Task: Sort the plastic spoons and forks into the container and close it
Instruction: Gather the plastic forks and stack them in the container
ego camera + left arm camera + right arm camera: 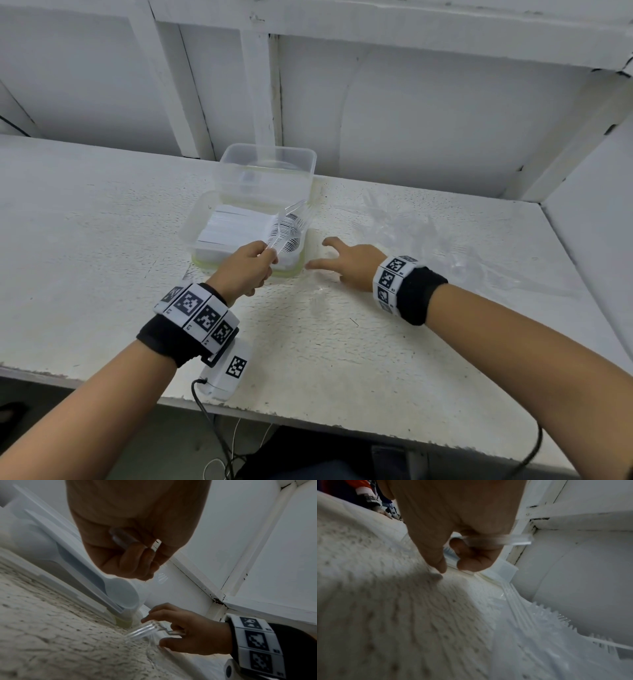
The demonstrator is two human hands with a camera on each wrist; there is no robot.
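Observation:
A clear tub [195, 222] holds a stack of white plastic spoons [236, 226]; one spoon bowl [120, 593] shows close up. My left hand [263, 255] grips the handles of a few clear forks [291, 222], whose tines hang over the tub's right end. My right hand [325, 253] is low on the table just right of the tub. Its fingers and thumb pinch clear forks [145, 630], and a clear handle [513, 539] sticks out past its palm. A second clear tub [267, 164] stands behind the first.
A loose heap of clear forks [428, 240] lies on the white table [102, 222] to the right of my right hand. A yellow-green lid edge [294, 270] shows under the front tub. White walls close the back and right. A white tagged device [229, 370] hangs under my left wrist.

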